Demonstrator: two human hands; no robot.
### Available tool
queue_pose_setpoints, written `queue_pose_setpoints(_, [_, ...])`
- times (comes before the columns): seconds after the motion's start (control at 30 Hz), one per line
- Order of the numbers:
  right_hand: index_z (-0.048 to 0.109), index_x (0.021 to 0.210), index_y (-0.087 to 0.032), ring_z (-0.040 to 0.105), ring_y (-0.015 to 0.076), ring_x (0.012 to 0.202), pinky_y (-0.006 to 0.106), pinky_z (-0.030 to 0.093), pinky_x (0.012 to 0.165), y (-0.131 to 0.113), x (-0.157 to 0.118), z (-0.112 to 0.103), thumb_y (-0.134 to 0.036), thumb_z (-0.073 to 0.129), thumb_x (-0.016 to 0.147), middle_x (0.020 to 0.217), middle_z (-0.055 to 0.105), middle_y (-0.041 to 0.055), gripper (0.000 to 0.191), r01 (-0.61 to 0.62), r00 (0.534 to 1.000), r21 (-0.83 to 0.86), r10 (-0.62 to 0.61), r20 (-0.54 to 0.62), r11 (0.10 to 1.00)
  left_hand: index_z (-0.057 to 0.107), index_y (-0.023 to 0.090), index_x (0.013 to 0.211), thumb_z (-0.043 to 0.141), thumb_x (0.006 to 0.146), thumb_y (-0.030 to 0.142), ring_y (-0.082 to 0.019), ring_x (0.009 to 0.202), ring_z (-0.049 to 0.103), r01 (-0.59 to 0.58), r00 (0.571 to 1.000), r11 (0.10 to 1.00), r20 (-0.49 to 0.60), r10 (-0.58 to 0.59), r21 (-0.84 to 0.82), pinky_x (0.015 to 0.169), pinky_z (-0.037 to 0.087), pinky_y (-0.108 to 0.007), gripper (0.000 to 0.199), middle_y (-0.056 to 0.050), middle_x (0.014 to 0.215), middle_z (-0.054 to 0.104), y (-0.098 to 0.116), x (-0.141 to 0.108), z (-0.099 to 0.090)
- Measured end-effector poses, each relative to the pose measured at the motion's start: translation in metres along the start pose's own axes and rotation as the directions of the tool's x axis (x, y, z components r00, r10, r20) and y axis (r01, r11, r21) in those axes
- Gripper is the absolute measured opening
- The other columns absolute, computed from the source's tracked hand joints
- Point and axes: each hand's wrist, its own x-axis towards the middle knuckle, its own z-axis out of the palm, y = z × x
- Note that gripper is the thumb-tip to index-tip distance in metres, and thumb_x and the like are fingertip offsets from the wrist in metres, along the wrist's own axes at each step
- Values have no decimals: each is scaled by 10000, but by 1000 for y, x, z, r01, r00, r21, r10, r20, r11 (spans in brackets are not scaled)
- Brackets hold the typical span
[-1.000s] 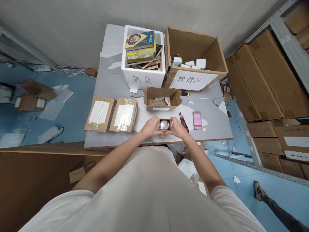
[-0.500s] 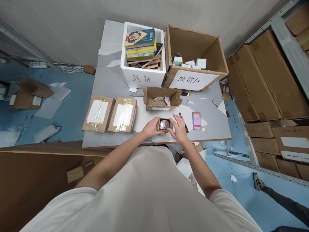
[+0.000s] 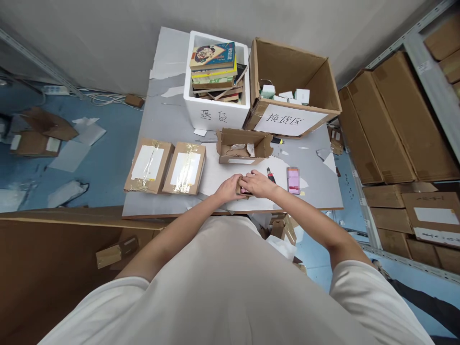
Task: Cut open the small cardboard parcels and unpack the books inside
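Observation:
My left hand is wrapped round the side of a small cardboard box near the table's front edge. My right hand lies over the top of that box, its fingers bent down at the opening. What those fingers grip is hidden; a bit of pink and dark shows between the hands. Just beyond them stands an open cardboard carton with crumpled white paper inside. To the right of my right hand are a black and red box cutter and a phone with a lit pink screen.
Two taped parcels lie at the left of the table. A white foam box full of books and a large cardboard box with small white boxes stand at the back. Shelves with cartons rise at right; a person's leg shows below.
My right hand has moved over the small box and bent its fingers into the opening, covering the round shiny thing visible there before. My left hand keeps hold of the box.

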Motion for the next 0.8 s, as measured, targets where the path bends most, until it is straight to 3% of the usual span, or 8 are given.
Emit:
queue_pose_setpoints(0.1, [553,996,-164,550,262,898,380,361,812,7,-8,-18,-123,583,769,1033,647,139,232,36,999,72,-34,-33,997,435,181,1218,783,607,409,-293,1095,587,5,1000,999,-20,-5,-34,902,483,-424,740,-126,1196,571,3,0,-2])
queue_pose_setpoints(0.2, [549,959,-188,522,279,956,408,364,866,11,-24,-49,-197,630,711,1014,628,115,261,40,992,132,-23,-127,990,443,181,1221,779,609,424,-294,1092,585,2,999,999,-36,-4,-42,890,487,-422,739,-120,1189,573,7,-1,-6])
queue_pose_setpoints(0.3, [545,944,-212,512,286,1019,471,349,941,13,-44,-82,-233,638,683,1054,614,96,278,14,971,242,45,-236,970,447,176,1243,783,605,419,-302,1095,583,21,999,999,-32,-22,-37,884,491,-427,762,-124,1201,569,10,-2,-9])
queue_pose_setpoints(0.43, [563,986,-224,568,237,945,392,457,815,18,-66,-116,-201,632,676,1131,600,90,318,31,924,489,162,-347,871,359,172,1369,807,577,435,-331,1207,520,55,998,997,-19,-56,-45,954,461,-467,946,-164,1330,497,9,-4,-11])
queue_pose_setpoints(0.57, [603,970,-242,596,193,848,325,491,669,32,-77,-136,-291,728,651,1162,612,78,346,120,791,694,354,-499,710,236,159,1456,843,494,504,-384,1351,362,51,997,997,-59,-54,-53,1071,346,-539,1189,-217,1460,360,12,-10,-17])
queue_pose_setpoints(0.67, [606,958,-252,617,197,857,334,511,669,42,-77,-144,-410,793,613,1144,635,75,423,217,674,775,483,-559,593,218,150,1468,802,501,613,-413,1429,171,-25,977,991,-212,-3,-129,1127,221,-587,1221,-236,1523,246,27,-16,-31])
queue_pose_setpoints(0.73, [599,948,-258,623,233,958,370,524,744,49,-73,-146,-501,802,593,1117,650,73,476,295,593,785,540,-597,545,249,148,1457,732,581,665,-396,1426,198,-134,940,952,-338,35,-274,1135,225,-565,1126,-235,1518,265,43,-19,-42])
queue_pose_setpoints(0.8, [594,952,-266,609,257,1045,408,519,822,53,-66,-144,-584,773,600,1101,655,67,507,348,528,785,585,-616,512,314,167,1423,685,666,648,-356,1356,374,-216,918,846,-396,6,-487,1095,335,-511,972,-220,1467,369,63,-22,-52])
